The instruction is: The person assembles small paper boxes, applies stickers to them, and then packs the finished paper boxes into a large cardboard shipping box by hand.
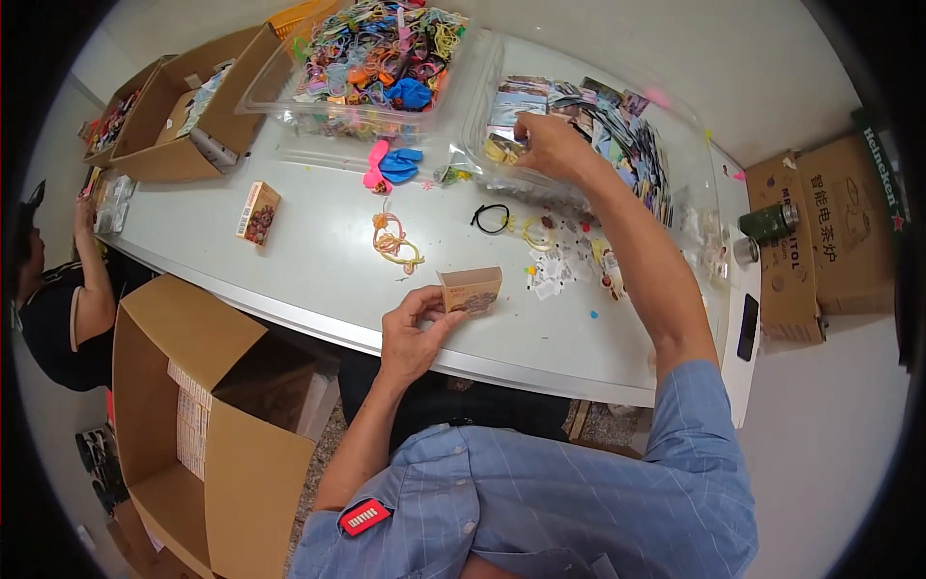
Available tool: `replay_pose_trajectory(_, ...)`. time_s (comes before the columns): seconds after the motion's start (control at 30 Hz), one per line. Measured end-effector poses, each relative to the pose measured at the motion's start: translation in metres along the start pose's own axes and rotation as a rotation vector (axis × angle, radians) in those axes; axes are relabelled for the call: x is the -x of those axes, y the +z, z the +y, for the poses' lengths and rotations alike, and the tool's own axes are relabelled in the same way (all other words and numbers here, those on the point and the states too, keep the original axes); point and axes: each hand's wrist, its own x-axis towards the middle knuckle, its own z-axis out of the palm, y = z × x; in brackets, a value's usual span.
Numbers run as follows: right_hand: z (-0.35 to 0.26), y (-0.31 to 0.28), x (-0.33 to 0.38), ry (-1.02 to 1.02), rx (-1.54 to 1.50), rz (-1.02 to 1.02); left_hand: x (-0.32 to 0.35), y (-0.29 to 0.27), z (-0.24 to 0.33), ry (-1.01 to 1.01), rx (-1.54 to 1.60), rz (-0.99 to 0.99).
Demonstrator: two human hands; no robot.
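Note:
My left hand (413,333) grips a small tan cardboard box (475,292) with a picture on its front, holding it near the table's front edge. Its top looks open. My right hand (555,147) reaches into a clear plastic bin (475,116) full of glossy picture cards (608,121). Its thumb and fingers are bent together over the cards at the bin's near left; what they pinch is hidden. Between the hands lie a black hair tie (492,218), a yellow band (536,234) and several small white packets (552,270).
Another clear bin (260,95) holds tangled colourful hair ties. A similar small box (258,214) stands at left, beyond orange bands (391,241) and pink and blue bows (394,166). A large open carton (256,482) sits lower left. A person (82,309) works at far left.

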Motion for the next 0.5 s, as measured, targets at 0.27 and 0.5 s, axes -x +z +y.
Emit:
replay_pose_trajectory(0.27, 0.008, -0.027, 0.032, -0.047, -0.567, 0.225, 0.0, -0.003, -0.001, -0.005, 0.013, -0.011)
replay_pose_trajectory(0.5, -0.039, -0.039, 0.113, -0.132, -1.08, 0.614, -0.004, -0.003, 0.004, 0.001, 0.015, -0.029)
